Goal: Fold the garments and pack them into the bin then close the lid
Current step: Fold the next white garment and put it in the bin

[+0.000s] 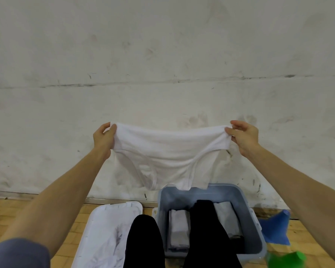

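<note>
I hold a pair of white briefs (pixel 168 151) stretched out in the air in front of a white wall. My left hand (pixel 103 139) pinches one end of the waistband and my right hand (pixel 244 136) pinches the other end. The briefs hang just above the far rim of an open grey-blue bin (pixel 248 202) on the floor. Inside the bin lie folded light grey garments (pixel 179 227) with a black garment (pixel 205 215) between them. The white lid (pixel 104 225) lies on the floor to the left of the bin.
My legs in black trousers (pixel 143 240) reach forward, one between the lid and the bin, one over the bin. A blue cloth (pixel 277 227) and a green object (pixel 292 260) lie on the wooden floor to the right. The wall stands close behind the bin.
</note>
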`<state>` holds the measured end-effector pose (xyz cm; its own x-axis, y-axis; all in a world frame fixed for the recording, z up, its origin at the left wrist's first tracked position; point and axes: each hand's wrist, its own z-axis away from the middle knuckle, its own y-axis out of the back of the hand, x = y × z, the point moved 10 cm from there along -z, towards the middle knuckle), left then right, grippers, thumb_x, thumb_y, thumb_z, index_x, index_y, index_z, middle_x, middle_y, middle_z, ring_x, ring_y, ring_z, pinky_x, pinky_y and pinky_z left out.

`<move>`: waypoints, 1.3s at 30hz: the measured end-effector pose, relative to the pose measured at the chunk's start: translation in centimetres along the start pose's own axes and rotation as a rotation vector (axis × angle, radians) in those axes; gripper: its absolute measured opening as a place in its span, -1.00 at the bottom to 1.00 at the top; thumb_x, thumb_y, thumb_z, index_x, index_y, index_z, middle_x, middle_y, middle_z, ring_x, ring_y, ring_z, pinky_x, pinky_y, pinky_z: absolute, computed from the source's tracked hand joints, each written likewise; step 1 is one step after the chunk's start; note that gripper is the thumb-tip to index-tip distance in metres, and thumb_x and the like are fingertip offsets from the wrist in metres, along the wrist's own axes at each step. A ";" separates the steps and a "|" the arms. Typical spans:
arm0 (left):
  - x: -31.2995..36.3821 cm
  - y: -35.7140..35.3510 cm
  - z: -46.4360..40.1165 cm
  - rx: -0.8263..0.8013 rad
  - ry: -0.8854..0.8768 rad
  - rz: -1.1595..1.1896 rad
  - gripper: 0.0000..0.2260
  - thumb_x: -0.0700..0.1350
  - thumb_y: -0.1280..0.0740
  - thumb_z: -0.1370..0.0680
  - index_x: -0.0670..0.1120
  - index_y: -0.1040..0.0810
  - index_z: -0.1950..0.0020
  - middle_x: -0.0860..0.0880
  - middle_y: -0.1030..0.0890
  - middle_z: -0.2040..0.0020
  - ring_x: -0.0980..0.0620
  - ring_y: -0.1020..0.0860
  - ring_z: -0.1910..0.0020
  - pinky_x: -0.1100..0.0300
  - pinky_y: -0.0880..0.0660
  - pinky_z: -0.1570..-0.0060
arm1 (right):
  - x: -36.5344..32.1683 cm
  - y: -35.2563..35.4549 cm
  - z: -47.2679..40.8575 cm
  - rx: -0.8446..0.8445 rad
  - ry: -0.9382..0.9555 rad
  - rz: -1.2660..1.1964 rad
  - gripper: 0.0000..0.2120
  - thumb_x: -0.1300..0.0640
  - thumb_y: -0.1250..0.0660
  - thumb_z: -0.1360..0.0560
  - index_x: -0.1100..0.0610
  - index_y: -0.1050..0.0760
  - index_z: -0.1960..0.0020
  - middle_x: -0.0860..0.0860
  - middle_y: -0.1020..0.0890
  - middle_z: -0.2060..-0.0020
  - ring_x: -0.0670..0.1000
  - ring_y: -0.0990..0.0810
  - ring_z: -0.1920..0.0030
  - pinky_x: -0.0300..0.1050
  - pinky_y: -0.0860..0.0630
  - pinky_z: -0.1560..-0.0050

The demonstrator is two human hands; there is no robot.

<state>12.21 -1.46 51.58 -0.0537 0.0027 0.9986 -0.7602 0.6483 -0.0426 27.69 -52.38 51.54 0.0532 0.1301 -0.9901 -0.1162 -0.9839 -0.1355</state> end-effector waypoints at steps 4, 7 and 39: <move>-1.4 -0.8 0.1 -0.011 0.004 -0.003 -0.81 -0.04 -0.30 -0.60 -0.01 -0.52 -0.20 0.05 -0.57 0.10 0.00 -0.52 0.06 0.11 -0.49 0.08 | 3.5 1.0 -0.2 0.011 -0.156 0.069 -0.64 0.40 -0.43 -0.45 0.34 -0.52 -0.23 0.23 -0.58 -0.09 0.15 -0.60 -0.01 0.00 -0.57 -0.11; -2.6 -1.5 0.5 -0.023 0.052 -0.030 -0.80 -0.06 -0.19 -0.64 0.09 -0.39 -0.27 0.04 -0.51 0.10 0.00 -0.49 0.13 0.12 -0.47 0.17 | 5.2 1.1 0.2 -0.006 -0.188 0.095 -0.81 0.40 -0.37 -0.49 0.27 -0.58 -0.09 0.24 -0.60 -0.07 0.21 -0.60 -0.02 0.02 -0.58 0.06; -20.9 -6.9 1.9 -0.036 0.519 -0.073 -0.86 -0.15 -0.26 -0.61 -0.18 -0.50 0.10 -0.08 -0.55 0.21 -0.02 -0.53 0.29 0.15 -0.46 0.38 | 16.3 0.9 -2.8 0.172 0.039 0.450 -0.86 0.31 -0.32 -0.52 0.26 -0.63 -0.02 -0.09 -0.52 0.28 -0.09 -0.47 0.24 -0.40 -0.39 0.20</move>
<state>17.32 -7.45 30.94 0.3335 0.3279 0.8839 -0.7266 0.6867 0.0195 31.20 -51.51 35.38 -0.0027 -0.3116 -0.9502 -0.2981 -0.9068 0.2982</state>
